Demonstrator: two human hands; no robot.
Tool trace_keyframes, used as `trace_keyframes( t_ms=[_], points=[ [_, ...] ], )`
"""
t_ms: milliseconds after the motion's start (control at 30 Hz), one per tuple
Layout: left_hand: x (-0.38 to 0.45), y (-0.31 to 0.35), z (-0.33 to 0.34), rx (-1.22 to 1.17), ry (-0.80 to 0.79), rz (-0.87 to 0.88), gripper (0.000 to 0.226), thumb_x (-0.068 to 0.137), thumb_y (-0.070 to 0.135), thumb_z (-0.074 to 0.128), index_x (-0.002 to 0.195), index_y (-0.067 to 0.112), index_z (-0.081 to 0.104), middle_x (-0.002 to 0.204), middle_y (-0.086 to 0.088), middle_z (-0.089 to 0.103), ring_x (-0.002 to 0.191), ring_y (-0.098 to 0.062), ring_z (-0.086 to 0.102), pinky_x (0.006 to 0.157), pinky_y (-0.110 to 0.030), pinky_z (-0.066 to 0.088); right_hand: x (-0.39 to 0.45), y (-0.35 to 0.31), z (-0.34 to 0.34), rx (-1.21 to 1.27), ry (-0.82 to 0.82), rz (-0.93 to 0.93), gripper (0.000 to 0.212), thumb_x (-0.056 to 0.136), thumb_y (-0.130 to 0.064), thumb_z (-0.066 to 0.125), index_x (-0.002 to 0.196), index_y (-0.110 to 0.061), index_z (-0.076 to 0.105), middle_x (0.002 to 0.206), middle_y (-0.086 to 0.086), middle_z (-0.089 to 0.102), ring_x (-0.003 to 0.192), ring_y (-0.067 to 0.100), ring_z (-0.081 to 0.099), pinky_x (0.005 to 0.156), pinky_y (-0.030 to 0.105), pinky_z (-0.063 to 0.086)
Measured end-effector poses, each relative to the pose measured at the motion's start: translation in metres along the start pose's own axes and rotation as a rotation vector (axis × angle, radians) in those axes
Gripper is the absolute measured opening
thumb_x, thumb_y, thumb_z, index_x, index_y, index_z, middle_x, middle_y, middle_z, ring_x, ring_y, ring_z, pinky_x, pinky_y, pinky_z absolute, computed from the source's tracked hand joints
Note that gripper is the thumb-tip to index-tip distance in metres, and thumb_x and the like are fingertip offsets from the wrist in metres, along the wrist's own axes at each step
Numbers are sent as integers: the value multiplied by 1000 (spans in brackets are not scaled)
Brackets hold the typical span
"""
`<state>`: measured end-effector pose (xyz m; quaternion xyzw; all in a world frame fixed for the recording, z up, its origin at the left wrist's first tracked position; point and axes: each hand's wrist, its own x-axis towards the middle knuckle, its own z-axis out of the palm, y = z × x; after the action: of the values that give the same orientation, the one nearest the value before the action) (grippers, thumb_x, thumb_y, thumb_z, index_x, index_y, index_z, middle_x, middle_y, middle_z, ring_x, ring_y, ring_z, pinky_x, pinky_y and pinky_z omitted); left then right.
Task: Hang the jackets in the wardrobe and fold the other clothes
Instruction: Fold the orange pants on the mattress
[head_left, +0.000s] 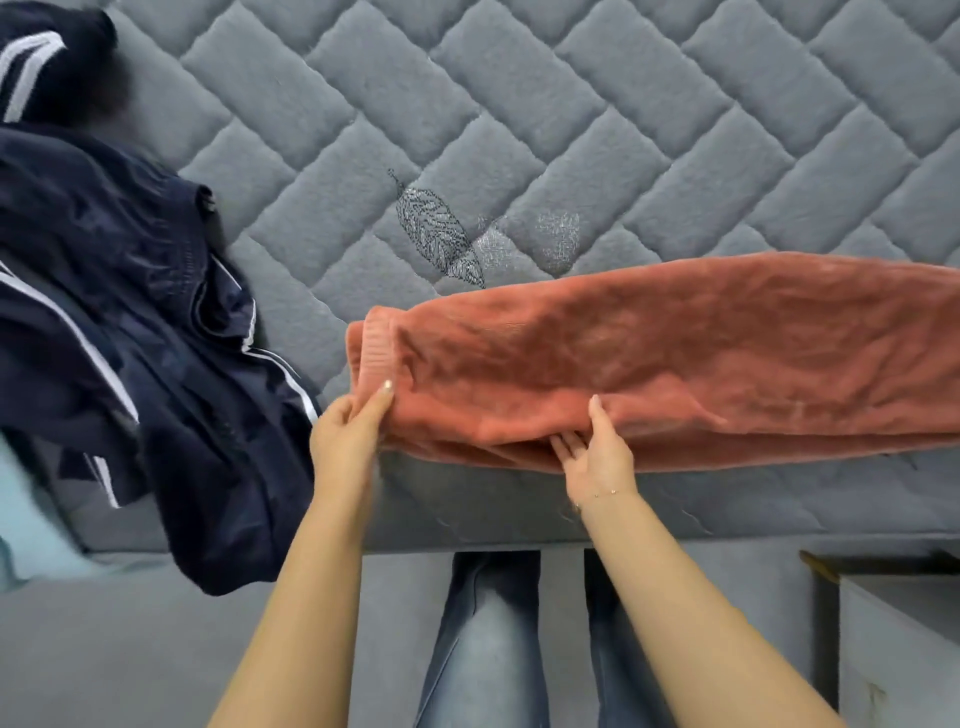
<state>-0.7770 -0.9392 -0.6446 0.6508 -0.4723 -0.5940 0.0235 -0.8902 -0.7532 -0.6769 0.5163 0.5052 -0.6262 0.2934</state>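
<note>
Grey quilted mattress (519, 104); left hand (347, 435) pinches cuff, right hand (597, 449) clasps edge of half-folded pink fleece garment (649, 358); navy jackets (104, 286) frame-left still unhung.

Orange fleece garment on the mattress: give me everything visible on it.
The orange fleece garment looks like plush, velvety fabric, salmon-orange, with a ribbed knit cuff at its left end. It lies folded lengthwise in layers across the near edge of the grey quilted mattress, running off frame to the right. The left hand pinches the cuff end; the right hand grips the near edge, thumb on top, fingers tucked between layers. It lies apart from the navy clothes to its left.
</note>
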Motion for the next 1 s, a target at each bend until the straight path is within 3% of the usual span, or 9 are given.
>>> trace_keyframes(
  t_ms=[100,233,367,433,533,700,800,867,1000],
  points=[
    [2,38,4,-390,-82,123,23,87,4,65,73,17,52,70,-2,58,69,-14,58,67,-27,50,5,-14,0,30,13,-185,76,96,-9,62,154,-17,15,124,6,58,83,16,64,78,32,58],
    [12,44,-3,-739,-334,169,12,90,0,53,98,9,52,92,-6,57,85,-13,60,82,-24,51,-1,-15,-7,-38,-90,-297,26,94,-6,64,111,-17,47,105,5,64,81,15,68,64,28,58],
    [21,-14,-7,-568,-41,-88,18,91,-5,47,89,12,51,87,-6,48,84,-17,47,72,-26,43,1,7,-25,-123,17,-138,37,95,-3,61,121,-12,35,112,12,54,86,22,61,73,34,56],
    [19,-38,-12,-545,-35,-133,16,93,-6,47,99,7,54,91,-7,56,87,-16,55,75,-26,52,7,13,-33,-147,56,-75,21,95,-2,59,107,-8,44,108,13,55,82,23,61,70,33,55],
    [13,-48,-18,-551,-94,-72,19,92,-6,49,106,6,53,100,-9,61,88,-16,62,69,-24,56,11,14,-43,-151,24,-88,19,94,-1,60,86,-12,46,95,10,61,74,21,64,65,32,55],
    [8,-33,-24,-553,-74,76,37,88,-10,49,107,20,59,134,-8,61,107,-23,59,81,-40,47,7,18,-54,-136,-26,-217,18,89,-1,60,81,-11,48,75,2,63,58,16,68,56,29,57],
    [13,-33,-20,-477,-25,0,40,92,-11,47,127,9,52,143,-16,52,116,-27,56,96,-46,43,5,23,-58,-154,-92,-125,16,92,-1,60,105,-7,55,96,10,65,82,24,71,70,35,58],
    [15,-35,-12,-322,20,-33,51,95,-4,53,143,6,38,145,-18,49,125,-27,54,108,-42,41,12,19,-64,-48,-90,-86,41,93,-1,59,131,-7,46,116,15,62,106,29,65,85,40,55],
    [-4,-38,14,-247,293,-60,72,87,9,72,146,16,30,134,-2,52,117,-17,57,107,-38,45,30,-11,-81,169,-53,-59,26,96,-18,60,120,-13,52,124,11,53,114,27,54,91,38,49]
  ],
)
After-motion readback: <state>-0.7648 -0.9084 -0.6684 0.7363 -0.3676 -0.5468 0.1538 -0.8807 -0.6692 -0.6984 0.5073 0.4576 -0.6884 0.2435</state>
